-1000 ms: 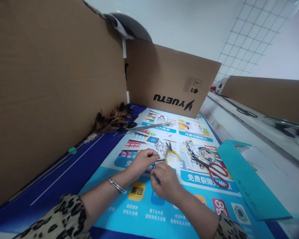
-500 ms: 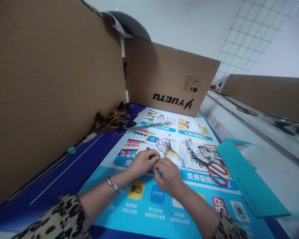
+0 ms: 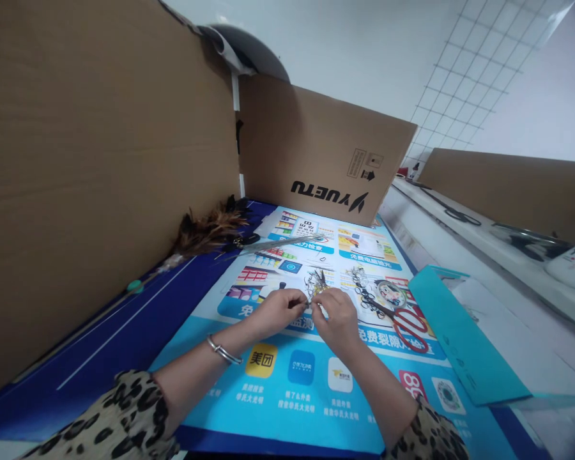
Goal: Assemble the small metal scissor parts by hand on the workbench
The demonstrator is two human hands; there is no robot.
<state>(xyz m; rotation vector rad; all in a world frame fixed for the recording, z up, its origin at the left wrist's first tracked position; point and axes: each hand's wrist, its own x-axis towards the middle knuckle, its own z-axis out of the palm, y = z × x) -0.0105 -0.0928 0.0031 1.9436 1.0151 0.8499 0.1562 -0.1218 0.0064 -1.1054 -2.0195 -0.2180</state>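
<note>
My left hand (image 3: 282,311) and my right hand (image 3: 336,317) meet over the printed mat (image 3: 268,409), thumbs and forefingers pinched close together. A tiny dark piece (image 3: 308,306) shows between the fingertips, too small to name. Just beyond the fingers lies a tangle of thin wire pieces (image 3: 312,279), with a pair of pliers (image 3: 321,278) partly hidden behind my right hand. To the right of that hand are red-handled scissors (image 3: 411,329), small dark loops (image 3: 359,281) and a round container (image 3: 391,293) with a printed picture.
Long thin wires (image 3: 282,243) lie across the mat's far part. Brown feathers (image 3: 206,230) rest against the left cardboard panel (image 3: 105,140). A second cardboard panel (image 3: 326,147) stands at the back. On the right are a teal folder (image 3: 460,332) and a white ledge (image 3: 479,230) with black-handled scissors (image 3: 453,213).
My right hand has shifted slightly to the right, opening a small gap from the left hand. It now covers more of the pliers. The view has turned a little to the right.
</note>
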